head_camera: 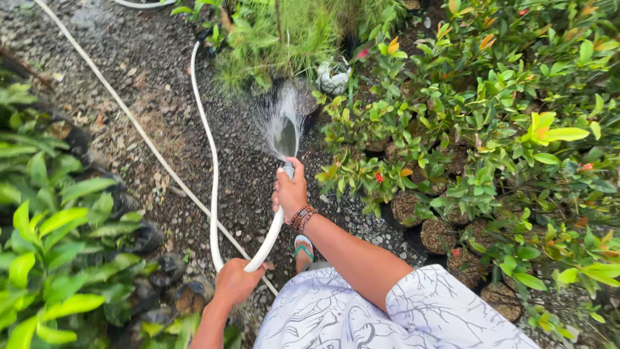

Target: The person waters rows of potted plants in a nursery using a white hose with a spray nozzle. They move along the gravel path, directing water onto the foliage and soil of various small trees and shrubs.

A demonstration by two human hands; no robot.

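Along the left edge stood broad-leaved green plants [45,252] in black nursery bags [147,236] on the dark gravel path [148,71]. A thin white line [123,106] ran diagonally across the gravel, and just beside it the white garden hose [213,181] curved down the path and back up toward the person. The left hand [234,282] was closed around the hose low in the view, fingers wrapped fully about it. Further up, the right hand [290,191], with beaded bracelets [302,218] at the wrist, gripped the hose end tightly, thumb pressed over the opening. From there a fan of water spray [281,116] spread toward a grassy clump [284,39]. Below, 1 foot in a teal sandal [303,247] rested on the gravel. To the right stood bagged shrubs [478,129] with small red flowers [379,177].
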